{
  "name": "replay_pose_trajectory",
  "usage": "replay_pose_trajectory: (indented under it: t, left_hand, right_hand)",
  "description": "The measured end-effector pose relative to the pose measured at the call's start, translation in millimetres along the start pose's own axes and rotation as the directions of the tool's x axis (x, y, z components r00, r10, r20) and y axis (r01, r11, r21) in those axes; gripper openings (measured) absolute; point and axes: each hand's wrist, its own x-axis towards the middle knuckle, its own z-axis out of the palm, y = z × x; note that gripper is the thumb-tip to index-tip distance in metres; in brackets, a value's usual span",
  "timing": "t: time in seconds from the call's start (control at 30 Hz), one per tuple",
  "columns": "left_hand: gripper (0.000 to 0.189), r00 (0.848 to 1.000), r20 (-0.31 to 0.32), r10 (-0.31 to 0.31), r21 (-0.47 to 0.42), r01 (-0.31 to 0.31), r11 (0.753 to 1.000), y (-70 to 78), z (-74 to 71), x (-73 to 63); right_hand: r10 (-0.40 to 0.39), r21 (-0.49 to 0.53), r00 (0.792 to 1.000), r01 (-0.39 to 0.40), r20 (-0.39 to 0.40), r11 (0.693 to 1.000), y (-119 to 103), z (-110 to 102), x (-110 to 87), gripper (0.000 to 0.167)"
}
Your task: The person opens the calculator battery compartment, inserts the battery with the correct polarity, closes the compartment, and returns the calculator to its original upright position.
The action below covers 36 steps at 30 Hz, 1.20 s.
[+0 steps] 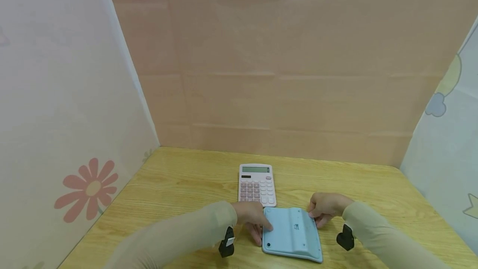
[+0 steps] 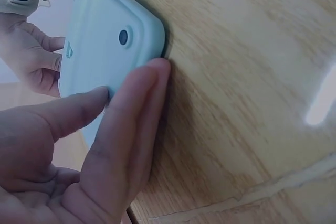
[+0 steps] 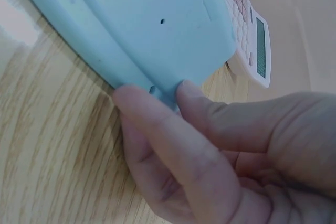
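A light blue calculator (image 1: 281, 231) lies face down on the wooden table, its back with a raised ridge and dark round feet turned up. My left hand (image 1: 253, 218) holds its left edge; in the left wrist view the thumb (image 2: 86, 109) lies over the back and the fingers (image 2: 131, 124) run along the side. On the opposite edge, my right hand (image 1: 326, 207) pinches the blue calculator (image 3: 142, 24) between thumb and curled fingers. The calculator's keys and screen are hidden underneath.
Just beyond the blue one, a pink calculator (image 1: 257, 185) lies face up with its screen at the far end. Wood-grain tabletop (image 1: 194, 177) spreads around both. A tan backdrop (image 1: 284, 61) rises behind, with patterned white sheets (image 1: 56, 94) at the sides.
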Motion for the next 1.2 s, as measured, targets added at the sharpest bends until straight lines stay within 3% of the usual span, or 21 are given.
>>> replay_pose_trajectory:
  t: [0.57,0.83,1.03,1.2]
  left_hand:
    - [0.025,0.999,0.028,-0.040,0.027,0.039,0.999,2.8,-2.6,8.8]
    - [0.027,0.999,-0.008,-0.031,0.073,0.032,0.997,3.1,-1.3,9.8]
    - [0.026,1.000,-0.024,-0.020,0.089,0.022,0.996,3.2,-0.6,8.0]
    - [0.025,1.000,-0.025,-0.013,0.088,0.015,0.996,4.3,-0.2,6.2]
  right_hand:
    - [0.003,0.020,1.000,-0.003,-0.013,1.000,0,0,-0.9,0.007]
    - [-0.016,-0.097,0.998,0.011,-0.057,0.995,-15,-1,-12.3,0.014]
    - [-0.080,-0.098,0.992,0.070,-0.097,0.993,-33,16,-22.9,0.019]
    - [-0.050,-0.099,0.994,0.041,-0.094,0.994,-39,34,-30.0,0.024]
